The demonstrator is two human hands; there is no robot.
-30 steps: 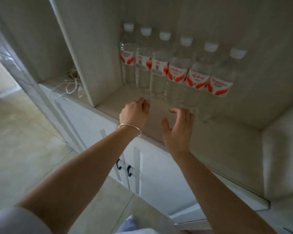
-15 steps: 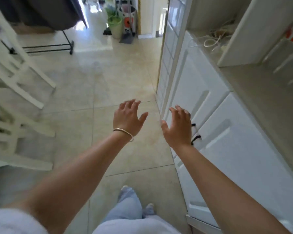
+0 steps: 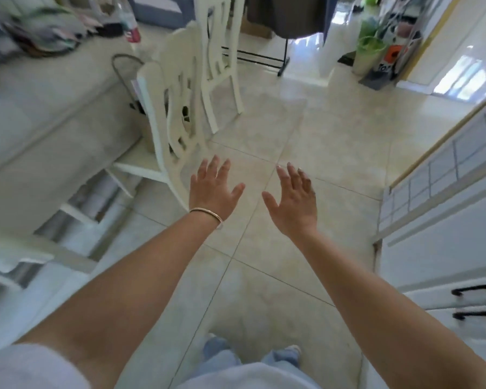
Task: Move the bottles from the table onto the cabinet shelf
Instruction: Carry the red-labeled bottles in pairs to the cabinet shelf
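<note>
Swung away from the cabinet — my left hand [image 3: 212, 189] and right hand [image 3: 293, 202] spread, holding nothing. Bottle [image 3: 128, 22] at 11 o'clock on the tabletop [image 3: 48, 88] — probably heavy, slick; I'd grab mid-body.

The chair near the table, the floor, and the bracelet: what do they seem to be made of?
Chair: probably wood painted glossy cream-white, judging by its carved, pierced back slats.
Floor: glazed ceramic or stone tile, beige, with thin grout lines and window glare.
Bracelet on the left wrist: a thin metal bangle, pale gold or silver; blur leaves the colour open.
</note>
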